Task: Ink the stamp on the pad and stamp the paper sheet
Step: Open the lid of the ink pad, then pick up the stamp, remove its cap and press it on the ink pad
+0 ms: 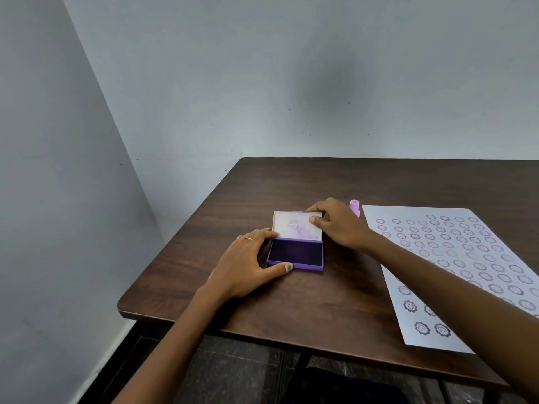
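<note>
A purple ink pad box lies on the dark wooden table, its dark pad showing. Its pale lid stands nearly upright behind the pad. My left hand clasps the box's left side, thumb against its front edge. My right hand pinches the lid's upper right corner. A pink stamp stands just behind my right hand, mostly hidden by it. The white paper sheet lies to the right, covered with several rows of round smiley stamp marks; my right forearm crosses over it.
The table's left and front edges lie close to the box. A grey wall runs behind the table and along the left. Dark floor tiles and a table leg show below the front edge.
</note>
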### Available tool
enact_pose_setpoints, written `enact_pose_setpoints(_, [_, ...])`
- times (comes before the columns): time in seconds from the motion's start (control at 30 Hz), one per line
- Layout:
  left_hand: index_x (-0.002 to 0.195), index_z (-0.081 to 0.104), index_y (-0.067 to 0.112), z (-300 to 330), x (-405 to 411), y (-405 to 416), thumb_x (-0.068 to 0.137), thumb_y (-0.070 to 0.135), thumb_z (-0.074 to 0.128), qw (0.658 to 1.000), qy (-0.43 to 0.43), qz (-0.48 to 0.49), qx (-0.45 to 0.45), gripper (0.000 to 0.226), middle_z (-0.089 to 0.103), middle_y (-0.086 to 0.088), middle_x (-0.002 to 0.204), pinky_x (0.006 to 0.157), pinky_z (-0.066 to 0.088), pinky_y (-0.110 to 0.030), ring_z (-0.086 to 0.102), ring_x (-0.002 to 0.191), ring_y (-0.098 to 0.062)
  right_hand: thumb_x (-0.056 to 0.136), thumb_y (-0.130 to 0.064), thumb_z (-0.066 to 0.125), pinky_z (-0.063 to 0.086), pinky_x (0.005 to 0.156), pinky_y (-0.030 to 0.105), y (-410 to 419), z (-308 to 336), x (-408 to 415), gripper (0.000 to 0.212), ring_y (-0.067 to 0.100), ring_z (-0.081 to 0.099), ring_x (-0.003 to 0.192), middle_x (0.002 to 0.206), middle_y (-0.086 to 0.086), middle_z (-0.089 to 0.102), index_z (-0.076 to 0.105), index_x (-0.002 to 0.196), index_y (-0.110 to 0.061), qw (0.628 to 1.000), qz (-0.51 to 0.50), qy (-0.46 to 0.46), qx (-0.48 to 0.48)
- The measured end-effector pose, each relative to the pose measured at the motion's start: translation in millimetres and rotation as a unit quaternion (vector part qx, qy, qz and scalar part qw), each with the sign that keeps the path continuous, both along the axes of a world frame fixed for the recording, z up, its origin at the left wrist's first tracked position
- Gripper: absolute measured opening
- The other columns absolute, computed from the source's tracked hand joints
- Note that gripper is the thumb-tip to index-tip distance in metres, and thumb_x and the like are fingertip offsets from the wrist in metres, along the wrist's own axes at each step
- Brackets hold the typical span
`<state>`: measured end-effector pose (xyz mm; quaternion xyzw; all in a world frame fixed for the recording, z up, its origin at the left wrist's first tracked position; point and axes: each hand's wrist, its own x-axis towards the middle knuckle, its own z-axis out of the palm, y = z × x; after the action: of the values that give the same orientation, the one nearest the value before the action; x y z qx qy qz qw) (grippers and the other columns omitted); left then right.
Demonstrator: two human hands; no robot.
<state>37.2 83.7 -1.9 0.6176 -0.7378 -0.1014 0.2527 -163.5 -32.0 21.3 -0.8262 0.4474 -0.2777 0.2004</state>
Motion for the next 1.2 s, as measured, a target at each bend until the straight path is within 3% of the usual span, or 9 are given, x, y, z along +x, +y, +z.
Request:
enact_pose_setpoints(0.47, [0.136,0.039,0.031,1,0,2,0.071,0.071,0.053,1.000,-0.011,0.006,0.013,0.077,0.045,0.006,0.143,0.103,0.032,-0.028,0.041,0.127,-0.011,0.091,-0.022,0.052,0.037,0.089,0.027,5,-5,2,0.031,0.021,0.053,0.103,0.117,0.012,0.052,0.058,0.119,-0.011,0.997,0.015,0.070,-0.010])
enact_pose_setpoints(0.7, [0.134,0.040,0.034,-1,-1,1,0.069,0.072,0.052,1.000,-0.002,0.011,0.005,0.077,0.048,0.008,0.139,0.098,0.032,-0.024,0.043,0.125,-0.011,0.090,-0.015,0.051,0.038,0.076,0.025,16,8,-25,0.018,0.014,0.055,0.088,0.103,0.006,0.063,0.066,0.099,-0.014,0.989,-0.027,-0.029,-0.143])
enact_pose_setpoints(0.87, [0.134,0.039,0.035,-2,0,1,0.069,0.072,0.051,1.000,-0.003,0.009,0.004,0.076,0.047,0.009,0.140,0.100,0.032,-0.025,0.042,0.125,-0.010,0.087,-0.008,0.051,0.038,0.071,0.026,9,16,-72,0.016,0.013,0.050,0.081,0.094,0.009,0.067,0.066,0.092,-0.011,0.965,-0.122,-0.069,-0.220])
enact_pose_setpoints(1.03, [0.137,0.037,0.039,-2,0,0,0.070,0.073,0.049,1.000,-0.012,0.011,0.011,0.077,0.043,0.009,0.145,0.106,0.033,-0.030,0.038,0.130,-0.011,0.090,-0.012,0.047,0.038,0.087,0.035,-7,6,-120,0.022,0.026,0.048,0.112,0.119,0.012,0.062,0.064,0.103,-0.010,0.972,-0.164,0.072,-0.154])
enact_pose_setpoints(1.13, [0.138,0.035,0.039,-3,0,-1,0.070,0.074,0.048,1.000,-0.014,0.015,0.020,0.078,0.041,0.009,0.147,0.107,0.033,-0.033,0.037,0.132,-0.012,0.095,-0.026,0.042,0.025,0.109,0.045,-6,-4,-135,0.036,0.028,0.028,0.136,0.147,0.009,0.038,0.051,0.127,-0.015,0.979,-0.113,0.159,-0.056])
enact_pose_setpoints(1.2, [0.139,0.035,0.039,-2,0,-1,0.070,0.074,0.048,0.999,-0.017,0.017,0.023,0.078,0.041,0.009,0.147,0.107,0.034,-0.033,0.037,0.132,-0.012,0.095,-0.038,0.035,0.017,0.114,0.047,-3,-10,-138,0.046,0.026,0.014,0.143,0.155,0.005,0.021,0.037,0.138,-0.020,0.974,-0.088,0.210,-0.011])
